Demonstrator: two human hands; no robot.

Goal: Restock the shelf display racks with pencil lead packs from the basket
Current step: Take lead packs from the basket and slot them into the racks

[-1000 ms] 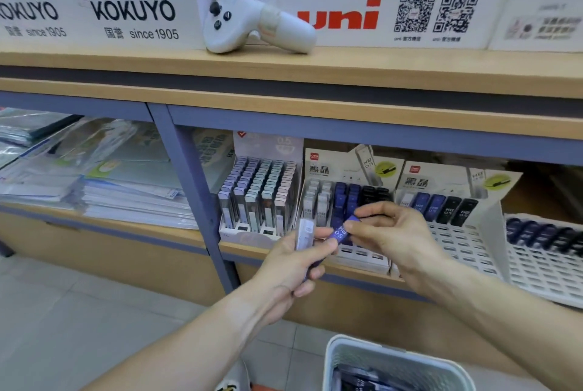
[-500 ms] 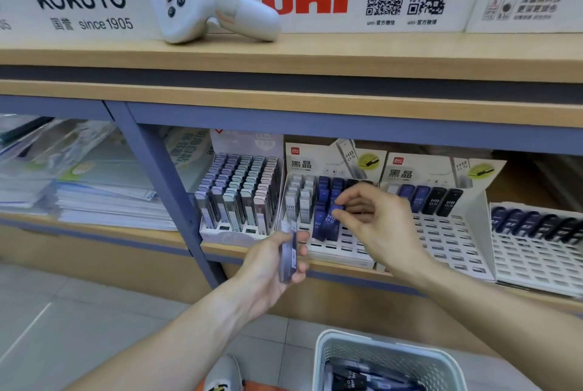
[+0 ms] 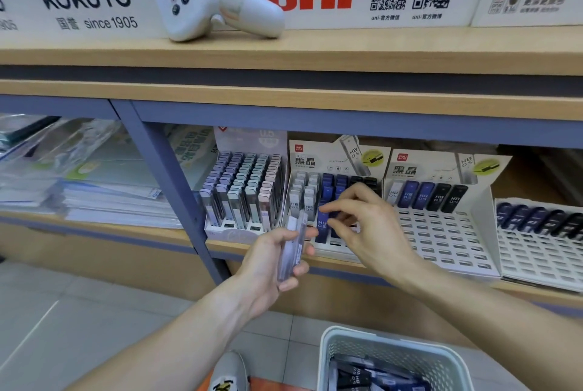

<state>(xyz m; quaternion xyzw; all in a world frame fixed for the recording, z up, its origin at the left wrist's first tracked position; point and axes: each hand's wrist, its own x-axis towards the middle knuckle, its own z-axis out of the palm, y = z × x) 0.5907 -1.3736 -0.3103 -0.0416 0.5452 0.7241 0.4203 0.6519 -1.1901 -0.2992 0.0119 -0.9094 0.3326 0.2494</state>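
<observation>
A white display rack (image 3: 315,160) on the lower shelf holds rows of grey, blue and black pencil lead packs. My right hand (image 3: 366,226) hovers at its front with fingers loosely spread. The index fingertip touches the top of a blue lead pack (image 3: 321,227) standing in the front row. My left hand (image 3: 271,264) grips a few clear grey lead packs (image 3: 293,248) upright, just left of the rack. The white basket (image 3: 394,348) on the floor below holds more dark packs (image 3: 356,375).
A second rack (image 3: 441,234) to the right has one back row of packs and many bare slots; a third (image 3: 536,251) sits further right. A full pastel rack (image 3: 243,191) stands left. A white controller (image 3: 217,7) lies on the top shelf. A blue post (image 3: 170,188) divides the shelf.
My right hand carried the blue pack from my left hand to the rack, set it in the front row and loosened its grip. My left hand stayed low with the grey packs.
</observation>
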